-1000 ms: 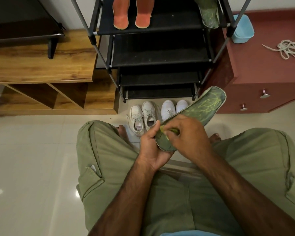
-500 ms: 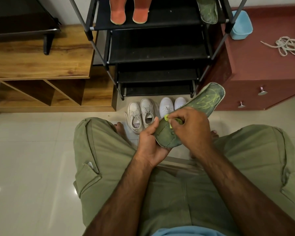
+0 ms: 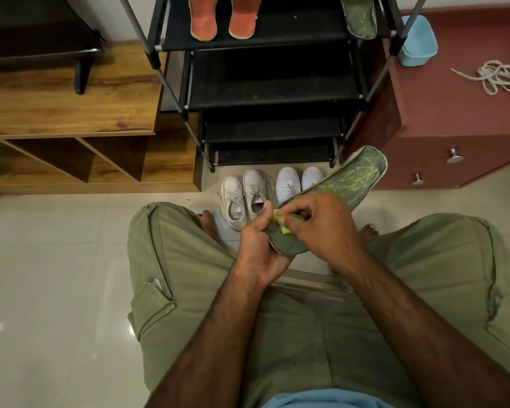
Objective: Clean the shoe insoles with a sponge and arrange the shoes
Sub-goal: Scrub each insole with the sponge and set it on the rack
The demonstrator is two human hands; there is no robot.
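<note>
A green insole (image 3: 348, 181) slants up to the right above my knees. My left hand (image 3: 258, 248) grips its heel end from below and the left. My right hand (image 3: 318, 228) pinches a small yellow-green sponge (image 3: 283, 228) and presses it on the insole near the heel; most of the sponge is hidden under my fingers. On the floor stand two pairs of white shoes, one pair (image 3: 245, 198) on the left and the other (image 3: 296, 182) partly behind the insole. Two orange insoles (image 3: 218, 19) and a second green insole (image 3: 359, 19) lie on the top shelf.
A black shoe rack (image 3: 271, 89) with several shelves stands ahead. A wooden cabinet (image 3: 71, 113) is to its left. A maroon drawer unit (image 3: 454, 119) on the right carries a blue tub (image 3: 418, 39) and white laces (image 3: 501, 81). The floor is pale tile.
My right hand with the sponge has slid along the insole, up from the heel and then slightly back down. The left hand keeps its grip.
</note>
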